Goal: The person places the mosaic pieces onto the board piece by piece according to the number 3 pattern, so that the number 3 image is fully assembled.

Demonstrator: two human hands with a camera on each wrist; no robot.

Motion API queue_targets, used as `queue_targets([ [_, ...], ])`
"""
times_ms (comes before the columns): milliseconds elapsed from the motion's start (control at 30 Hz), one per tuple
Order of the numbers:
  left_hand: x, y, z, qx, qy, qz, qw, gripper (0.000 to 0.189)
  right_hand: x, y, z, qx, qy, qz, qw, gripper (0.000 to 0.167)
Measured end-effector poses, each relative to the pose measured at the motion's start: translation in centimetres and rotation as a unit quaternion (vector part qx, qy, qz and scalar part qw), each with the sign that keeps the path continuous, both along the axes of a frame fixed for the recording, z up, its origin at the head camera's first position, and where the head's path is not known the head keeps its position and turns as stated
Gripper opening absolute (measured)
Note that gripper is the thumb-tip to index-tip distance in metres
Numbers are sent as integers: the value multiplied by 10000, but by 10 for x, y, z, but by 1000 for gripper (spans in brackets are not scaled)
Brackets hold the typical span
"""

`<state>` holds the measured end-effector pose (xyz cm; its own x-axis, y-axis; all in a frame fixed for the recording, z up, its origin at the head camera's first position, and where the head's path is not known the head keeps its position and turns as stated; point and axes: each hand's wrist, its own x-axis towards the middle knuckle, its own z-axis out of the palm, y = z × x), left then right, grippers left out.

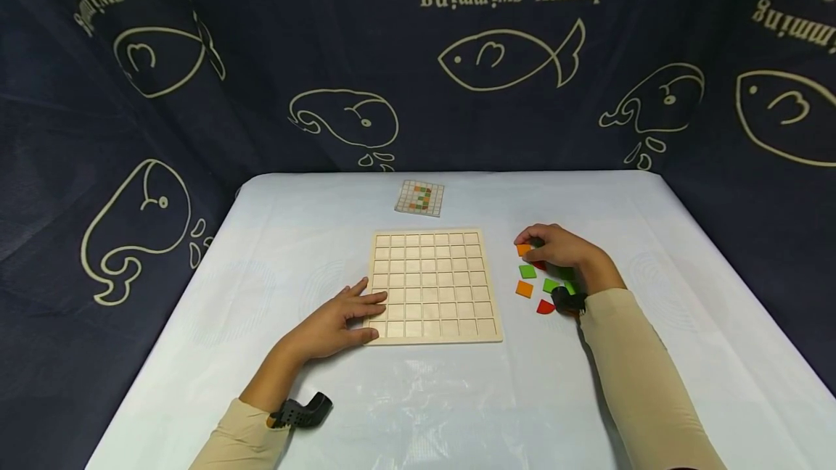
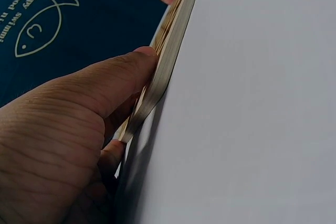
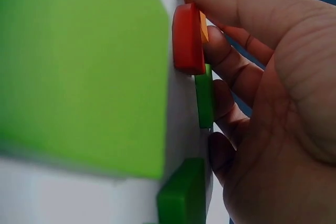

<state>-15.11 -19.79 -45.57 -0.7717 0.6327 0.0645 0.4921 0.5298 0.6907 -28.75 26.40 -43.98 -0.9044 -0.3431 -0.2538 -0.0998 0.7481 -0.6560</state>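
Observation:
A square wooden board [image 1: 431, 285] with a grid of shallow cells lies on the table. At its lower left, my left hand [image 1: 342, 319] rests with fingers spread over the edge; the left wrist view shows the thumb [image 2: 126, 74] against the board's rim [image 2: 170, 51]. To the right of the board, my right hand [image 1: 562, 246] pinches an orange square tile [image 1: 523, 249] between thumb and fingertips. Under and around that hand lie a red piece [image 3: 188, 38] and green tiles [image 3: 181, 195], partly hidden by it in the head view.
Nearer me lie a green tile [image 1: 527, 271], another orange tile [image 1: 525, 289] and a red rounded piece [image 1: 545, 307]. A small pattern card [image 1: 419, 198] with a coloured grid lies behind the board. A dark printed curtain [image 1: 405, 56] hangs beyond the white table [image 1: 418, 390].

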Motion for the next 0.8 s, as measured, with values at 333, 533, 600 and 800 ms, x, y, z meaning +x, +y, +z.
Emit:
queue_targets([
  [333, 0, 0, 0, 8, 47, -9, 10000, 49, -1, 0, 0, 0, 57, 75, 10000, 32],
  [533, -1, 0, 0, -6, 30, -2, 10000, 50, -1, 0, 0, 27, 15, 54, 10000, 33],
  [600, 0, 0, 0, -12, 7, 6, 10000, 50, -1, 0, 0, 19, 6, 47, 10000, 32],
  [800, 0, 0, 0, -56, 26, 23, 10000, 50, 1, -2, 2, -23, 53, 16, 10000, 31],
])
